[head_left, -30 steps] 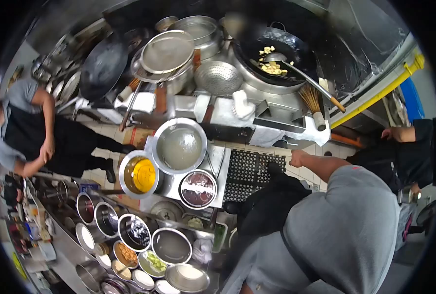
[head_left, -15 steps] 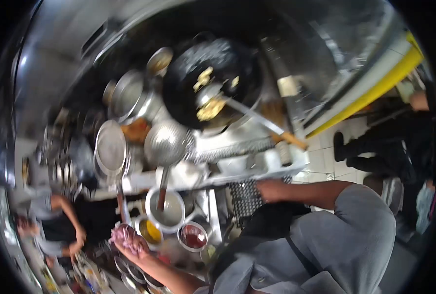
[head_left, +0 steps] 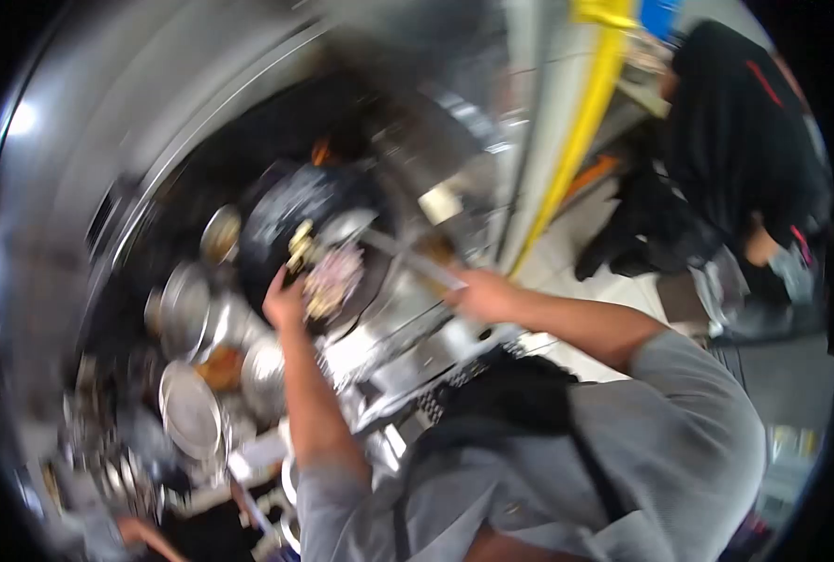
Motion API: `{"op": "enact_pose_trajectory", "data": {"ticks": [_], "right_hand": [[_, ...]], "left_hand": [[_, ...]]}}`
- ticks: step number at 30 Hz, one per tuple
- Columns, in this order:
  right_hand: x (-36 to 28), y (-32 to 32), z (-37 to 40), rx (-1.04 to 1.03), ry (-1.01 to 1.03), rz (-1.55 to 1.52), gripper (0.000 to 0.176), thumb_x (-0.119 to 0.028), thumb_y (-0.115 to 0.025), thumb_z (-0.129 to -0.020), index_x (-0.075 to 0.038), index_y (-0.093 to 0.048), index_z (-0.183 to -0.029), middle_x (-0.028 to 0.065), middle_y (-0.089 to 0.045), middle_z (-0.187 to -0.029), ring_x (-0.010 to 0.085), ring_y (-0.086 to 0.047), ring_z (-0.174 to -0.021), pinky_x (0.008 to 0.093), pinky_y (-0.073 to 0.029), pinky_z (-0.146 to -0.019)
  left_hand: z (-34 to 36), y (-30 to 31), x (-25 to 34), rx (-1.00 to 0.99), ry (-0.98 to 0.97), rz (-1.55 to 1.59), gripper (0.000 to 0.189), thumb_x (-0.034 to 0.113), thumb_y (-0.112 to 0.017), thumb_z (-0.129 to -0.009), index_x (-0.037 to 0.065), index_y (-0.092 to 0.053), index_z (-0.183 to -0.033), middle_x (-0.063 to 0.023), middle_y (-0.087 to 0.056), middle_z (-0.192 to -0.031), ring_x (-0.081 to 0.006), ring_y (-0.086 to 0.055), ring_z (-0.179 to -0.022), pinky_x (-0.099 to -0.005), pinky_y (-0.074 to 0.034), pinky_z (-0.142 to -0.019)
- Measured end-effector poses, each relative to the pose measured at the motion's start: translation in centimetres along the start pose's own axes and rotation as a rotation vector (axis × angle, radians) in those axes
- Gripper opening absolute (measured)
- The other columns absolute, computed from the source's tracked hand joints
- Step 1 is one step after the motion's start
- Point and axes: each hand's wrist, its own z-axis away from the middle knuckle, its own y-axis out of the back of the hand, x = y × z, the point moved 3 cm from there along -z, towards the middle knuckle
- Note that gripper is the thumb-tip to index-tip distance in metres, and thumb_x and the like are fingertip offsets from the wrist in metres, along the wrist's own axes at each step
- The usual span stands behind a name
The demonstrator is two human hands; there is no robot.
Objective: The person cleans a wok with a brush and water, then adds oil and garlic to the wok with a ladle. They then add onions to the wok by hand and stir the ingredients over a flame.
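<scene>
My left hand [head_left: 286, 298] hovers at the near left rim of a black wok [head_left: 276, 211], its fingers apart and seemingly empty, though blurred. Pinkish-purple shreds, possibly sliced red onion [head_left: 337, 272], lie in the wok. Beside and beneath them are yellow pieces like cooked egg [head_left: 300, 242]. My right hand [head_left: 484, 295] is wrapped round the handle end of a long metal ladle [head_left: 417, 265]. The ladle's bowl rests inside the wok near the shreds.
Left of the wok stand a metal pot [head_left: 184, 309], a round strainer [head_left: 190, 409] and a small ladle [head_left: 220, 234]. A flame [head_left: 321, 150] shows behind the wok. A person in black [head_left: 735, 140] is at the right; another person's arm [head_left: 145, 534] shows lower left.
My left hand has moved from beside the bowls to the wok, and the pinkish shreds it held now lie there. My right hand has taken hold of the ladle. The view has turned.
</scene>
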Motion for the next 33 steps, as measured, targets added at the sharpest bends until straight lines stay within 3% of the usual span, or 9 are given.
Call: {"op": "enact_pose_trajectory", "data": {"ticks": [1, 2, 4, 10, 15, 19, 23, 26, 33], "right_hand": [[-0.4, 0.0, 1.0, 0.015, -0.063, -0.104, 0.033, -0.026, -0.056, -0.087, -0.006, -0.055, -0.113, 0.0206, -0.064, -0.086, 0.0361, -0.062, -0.078, 0.0434, -0.049, -0.069], [1.9, -1.5, 1.3, 0.155, 0.24, -0.059, 0.037, -0.025, -0.056, -0.087, -0.007, -0.053, -0.12, 0.0214, -0.064, -0.091, 0.0357, -0.062, -0.083, 0.0428, -0.049, -0.074], [-0.5, 0.1, 4.1, -0.038, 0.19, 0.052, 0.039, -0.022, -0.056, -0.087, -0.008, -0.052, -0.123, 0.0226, -0.063, -0.096, 0.0367, -0.061, -0.088, 0.0421, -0.048, -0.079], [-4.3, -5.1, -2.5, -0.059, 0.123, 0.364, 0.044, -0.024, -0.053, -0.087, -0.008, -0.047, -0.128, 0.0216, -0.064, -0.097, 0.0395, -0.061, -0.09, 0.0477, -0.048, -0.079], [-3.7, -7.4, -6.7, 0.134, 0.257, 0.322, 0.044, -0.024, -0.052, -0.089, -0.008, -0.047, -0.129, 0.0208, -0.064, -0.084, 0.037, -0.063, -0.076, 0.0478, -0.049, -0.07], [-5.9, -2.1, 1.1, -0.197, 0.254, 0.062, 0.033, -0.02, -0.055, -0.09, -0.008, -0.055, -0.12, 0.0107, -0.057, -0.064, 0.0175, -0.05, -0.039, 0.0344, -0.041, -0.037], [-9.5, 3.7, 6.6, -0.428, -0.087, 0.161, 0.031, -0.02, -0.053, -0.09, -0.008, -0.054, -0.119, 0.0111, -0.056, -0.063, 0.0188, -0.054, -0.043, 0.0356, -0.047, -0.044], [-6.6, -0.6, 0.4, -0.201, 0.3, 0.282, 0.031, -0.019, -0.054, -0.087, -0.008, -0.054, -0.115, 0.0191, -0.063, -0.089, 0.0302, -0.065, -0.07, 0.0415, -0.051, -0.065], [-9.3, 0.6, 1.1, -0.156, 0.094, 0.2, 0.042, -0.019, -0.054, -0.087, -0.01, -0.048, -0.127, 0.021, -0.063, -0.092, 0.0283, -0.064, -0.06, 0.0415, -0.052, -0.056]], "left_hand": [[-1.9, 1.3, -0.3, 0.178, -0.381, -0.36, 0.042, 0.006, -0.07, -0.075, 0.01, -0.064, -0.117, -0.0078, -0.067, -0.082, -0.0142, -0.061, -0.071, -0.0266, -0.051, -0.069], [-4.1, 2.3, -1.7, 0.224, -0.319, -0.25, 0.032, 0.003, -0.064, -0.078, 0.004, -0.065, -0.11, -0.008, -0.068, -0.083, -0.0142, -0.063, -0.074, -0.0264, -0.051, -0.069], [-5.0, 3.5, -0.7, 0.314, -0.254, 0.323, 0.017, -0.004, -0.054, -0.082, -0.005, -0.064, -0.096, -0.0091, -0.067, -0.086, -0.0161, -0.064, -0.074, -0.0262, -0.051, -0.069], [-0.6, 6.4, 1.5, 0.451, -0.553, -0.237, 0.009, 0.006, -0.058, -0.084, 0.0, -0.063, -0.088, -0.0129, -0.066, -0.086, -0.0247, -0.063, -0.081, -0.034, -0.049, -0.074], [11.1, -2.1, -1.8, -0.042, -0.831, -0.631, 0.024, 0.025, -0.065, -0.076, 0.006, -0.059, -0.062, -0.0135, -0.062, -0.066, -0.0335, -0.06, -0.067, -0.0449, -0.049, -0.064], [9.9, -4.3, -4.0, -0.279, -0.41, -0.968, 0.035, 0.033, -0.047, -0.084, 0.007, -0.067, -0.073, -0.0176, -0.067, -0.079, -0.0338, -0.066, -0.071, -0.0437, -0.053, -0.065], [19.5, -1.8, 6.2, -0.447, -0.574, -1.0, 0.031, 0.026, -0.046, -0.084, 0.006, -0.069, -0.076, -0.0189, -0.067, -0.077, -0.0333, -0.067, -0.073, -0.0454, -0.054, -0.069], [17.6, -3.9, 1.4, -0.3, -0.565, -0.92, 0.037, 0.028, -0.044, -0.089, 0.006, -0.065, -0.068, -0.0182, -0.066, -0.072, -0.0341, -0.065, -0.067, -0.0449, -0.052, -0.065], [21.6, -3.7, 0.2, -0.185, -0.723, -0.9, 0.034, 0.027, -0.051, -0.084, 0.009, -0.064, -0.059, -0.0151, -0.063, -0.059, -0.0314, -0.063, -0.052, -0.0447, -0.051, -0.049]]}}
